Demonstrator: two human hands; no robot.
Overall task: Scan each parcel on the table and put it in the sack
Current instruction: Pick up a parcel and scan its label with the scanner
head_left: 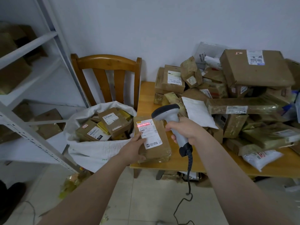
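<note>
Setting: small parcel-handling room, of the courier-depot or mailroom kind.
Table: wooden, right; carries a heap of parcels, brown-wrapped boxes and mailers with barcode labels.
Sack: white woven, left of the table, filled with labelled parcels.
Scanner: corded handheld type; its red line crosses the label of a held parcel.
Shelving: white metal, far left, stocked with cartons.
Finish: plain white walls, tiled floor, one wooden chair.

A wooden table bears heaped brown parcels and, seemingly, a white pouch.
</note>
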